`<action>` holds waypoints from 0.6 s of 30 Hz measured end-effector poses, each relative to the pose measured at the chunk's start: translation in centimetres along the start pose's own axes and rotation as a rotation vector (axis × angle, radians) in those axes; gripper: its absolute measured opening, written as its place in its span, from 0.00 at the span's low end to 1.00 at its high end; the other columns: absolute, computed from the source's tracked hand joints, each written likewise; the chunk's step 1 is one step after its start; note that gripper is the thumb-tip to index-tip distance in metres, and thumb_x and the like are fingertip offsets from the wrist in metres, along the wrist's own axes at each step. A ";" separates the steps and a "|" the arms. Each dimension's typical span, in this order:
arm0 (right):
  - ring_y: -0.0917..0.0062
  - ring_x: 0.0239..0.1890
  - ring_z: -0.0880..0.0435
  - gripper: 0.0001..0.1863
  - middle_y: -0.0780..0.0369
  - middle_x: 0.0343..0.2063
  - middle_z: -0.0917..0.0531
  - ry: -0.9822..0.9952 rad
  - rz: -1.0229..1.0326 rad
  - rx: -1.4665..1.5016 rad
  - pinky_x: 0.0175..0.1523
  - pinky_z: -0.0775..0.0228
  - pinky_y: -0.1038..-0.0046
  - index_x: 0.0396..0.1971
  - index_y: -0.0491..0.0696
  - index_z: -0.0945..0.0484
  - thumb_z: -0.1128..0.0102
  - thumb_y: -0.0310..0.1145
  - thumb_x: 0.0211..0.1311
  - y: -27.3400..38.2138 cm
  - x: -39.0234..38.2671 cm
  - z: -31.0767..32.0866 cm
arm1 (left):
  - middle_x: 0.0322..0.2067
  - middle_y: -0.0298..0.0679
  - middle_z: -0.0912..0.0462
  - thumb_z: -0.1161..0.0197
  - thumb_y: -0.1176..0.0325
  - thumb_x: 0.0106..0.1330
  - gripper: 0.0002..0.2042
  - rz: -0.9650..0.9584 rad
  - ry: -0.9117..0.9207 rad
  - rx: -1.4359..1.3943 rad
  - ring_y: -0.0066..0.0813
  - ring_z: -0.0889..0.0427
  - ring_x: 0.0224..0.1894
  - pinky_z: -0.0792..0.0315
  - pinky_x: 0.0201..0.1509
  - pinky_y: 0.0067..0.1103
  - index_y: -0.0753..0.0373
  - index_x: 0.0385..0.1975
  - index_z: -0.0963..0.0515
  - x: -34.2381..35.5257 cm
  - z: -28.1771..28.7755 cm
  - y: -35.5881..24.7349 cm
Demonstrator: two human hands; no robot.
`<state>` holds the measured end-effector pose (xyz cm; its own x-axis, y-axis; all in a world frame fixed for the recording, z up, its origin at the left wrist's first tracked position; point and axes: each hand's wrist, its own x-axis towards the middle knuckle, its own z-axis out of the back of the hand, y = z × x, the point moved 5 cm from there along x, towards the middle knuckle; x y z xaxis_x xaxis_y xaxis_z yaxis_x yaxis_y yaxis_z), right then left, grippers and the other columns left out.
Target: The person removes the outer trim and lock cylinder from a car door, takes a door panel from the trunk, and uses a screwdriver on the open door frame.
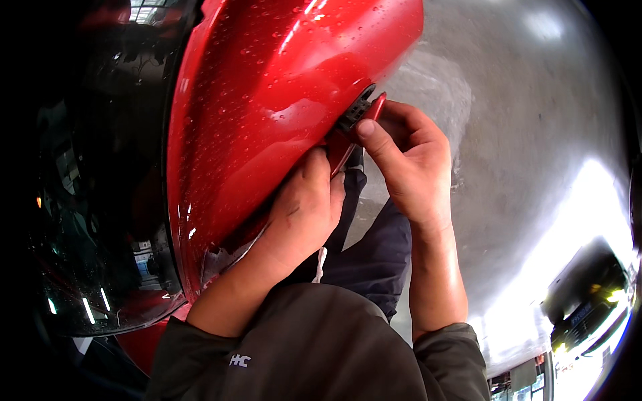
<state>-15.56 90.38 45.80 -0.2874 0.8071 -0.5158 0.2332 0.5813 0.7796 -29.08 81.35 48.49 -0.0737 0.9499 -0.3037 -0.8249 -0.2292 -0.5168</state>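
- Slim glossy red painted piece (378, 107): at the lower right edge of the curved red car-body panel (287, 100), just beside a black ribbed plastic part (356, 112).
- Looks: thin, bright along its edge, narrow tip in view; much of it covered by the hands.
- Long axis: slants upper right to lower left, roughly along the panel edge; tip points up and right, away from the person.
- Right hand (420, 164): thumb in front, fingers curled behind, nearly closed, pinching the red piece near its tip.
- Left hand (309, 190): at the panel edge, lower left of the black part; fingers bent, tips hidden, can't tell how far open or whether they grip anything.
- Panel surface: shiny, droplets all over, white light streaks; dark glossy glass (107, 167) along its left.
- Below hands: dark trousers (374, 250), dark short-sleeved shirt (334, 341).
- Room: grey smooth floor (528, 127), paler patch near right hand, strong glare lower right, dark vehicle (585, 294) with lit yellowish lamps.
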 end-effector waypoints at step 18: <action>0.79 0.34 0.14 0.17 0.59 0.32 0.11 -0.073 0.028 -0.193 0.43 0.19 0.74 0.41 0.39 0.17 0.23 0.35 0.62 -0.1 0.4 0.5 | 0.43 0.67 0.23 0.37 0.73 0.68 0.21 -0.007 -0.004 -0.011 0.67 0.20 0.43 0.25 0.46 0.47 0.73 0.56 0.35 -0.3 -0.3 -0.1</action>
<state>-15.28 90.73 45.37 -0.2135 0.8320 -0.5120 0.0555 0.5336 0.8439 -28.81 81.00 48.38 -0.0704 0.9523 -0.2969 -0.8190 -0.2251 -0.5277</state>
